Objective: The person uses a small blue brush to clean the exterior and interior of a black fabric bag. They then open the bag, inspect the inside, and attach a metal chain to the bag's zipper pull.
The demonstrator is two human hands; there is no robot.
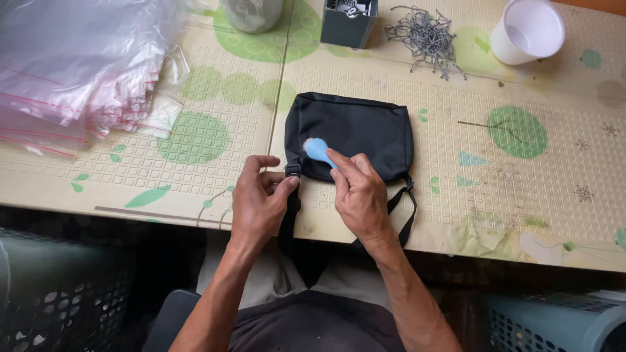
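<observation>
A black pouch (352,133) lies flat on the table (456,195). The left hand (261,199) pinches its strap (291,195) at the near-left corner, steadying it; the right hand (358,192) grips a blue brush (319,151) against the pouch's near face.

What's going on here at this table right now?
A person sits at a patterned table with a small black bag lying flat before them. Their right hand holds a light blue tool with its rounded end on the bag. Their left hand pinches the bag's strap near the buckle at the lower left corner. A pile of clear plastic bags lies to the left, with a white cup and a heap of metal wire pieces behind.
</observation>
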